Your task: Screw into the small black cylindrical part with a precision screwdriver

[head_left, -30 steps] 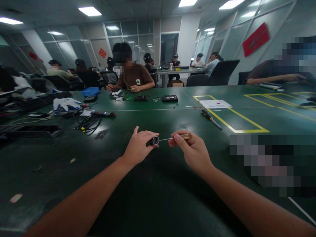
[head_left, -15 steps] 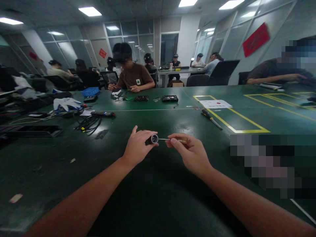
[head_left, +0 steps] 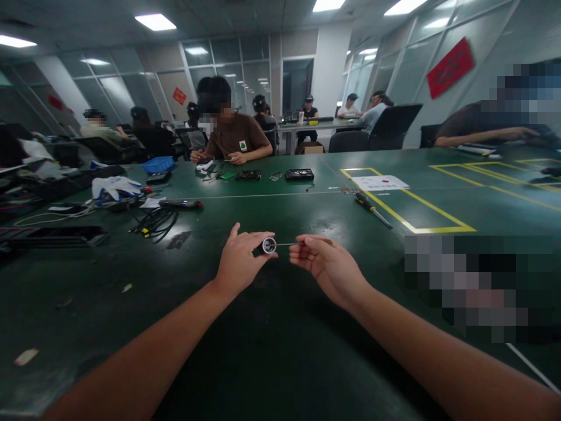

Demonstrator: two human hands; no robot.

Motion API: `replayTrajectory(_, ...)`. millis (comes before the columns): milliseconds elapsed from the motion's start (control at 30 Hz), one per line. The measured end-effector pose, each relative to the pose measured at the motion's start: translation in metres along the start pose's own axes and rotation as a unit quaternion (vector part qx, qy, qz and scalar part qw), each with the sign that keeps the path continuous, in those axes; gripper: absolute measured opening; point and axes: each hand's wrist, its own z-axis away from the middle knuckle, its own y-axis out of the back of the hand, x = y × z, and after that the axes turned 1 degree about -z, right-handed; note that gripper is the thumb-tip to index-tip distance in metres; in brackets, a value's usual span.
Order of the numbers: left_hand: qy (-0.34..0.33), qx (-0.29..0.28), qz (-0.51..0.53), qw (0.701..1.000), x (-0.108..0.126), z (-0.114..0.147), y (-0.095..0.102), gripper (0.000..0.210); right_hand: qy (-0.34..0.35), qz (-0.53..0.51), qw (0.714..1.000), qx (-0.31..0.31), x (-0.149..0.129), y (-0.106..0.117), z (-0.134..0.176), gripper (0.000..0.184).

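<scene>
The black, silver-rimmed cylinder (head_left: 267,247) is grasped by your left hand (head_left: 239,257); at its mouth, a thin metal-shafted screwdriver (head_left: 287,244), pinched in your right hand (head_left: 335,266). Work seems underway; what's done or left inside is hidden.

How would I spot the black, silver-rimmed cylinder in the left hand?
Start at the dark green tabletop. Above its near part, the left hand holds the black cylinder. Its round, silvery, open end sets it apart from the thin metal-shafted tool in the right hand.
</scene>
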Motion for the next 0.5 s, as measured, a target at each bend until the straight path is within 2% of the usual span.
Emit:
replayTrajectory(133, 0.004, 0.001, 0.006, 1.000, -0.002, -0.001, -0.001, 0.033, -0.071, -0.044, 0.996, 0.008, -0.006, 0.001, -0.001, 0.010)
replayTrajectory(200, 0.008, 0.000, 0.012, 1.000, -0.002, -0.002, -0.001, 0.034, -0.083, -0.053, 0.995, 0.009, -0.009, 0.002, -0.001, 0.013)
replayTrajectory(333, 0.006, -0.027, 0.031, 0.999, -0.002, -0.003, -0.001, 0.026, -0.011, -0.025, 1.000, 0.001, -0.012, 0.002, 0.002, 0.009)
replayTrajectory(500, 0.027, -0.041, 0.066, 0.997, -0.003, -0.003, -0.003, 0.017, 0.038, 0.029, 0.999, -0.017, -0.011, -0.001, 0.005, 0.030)
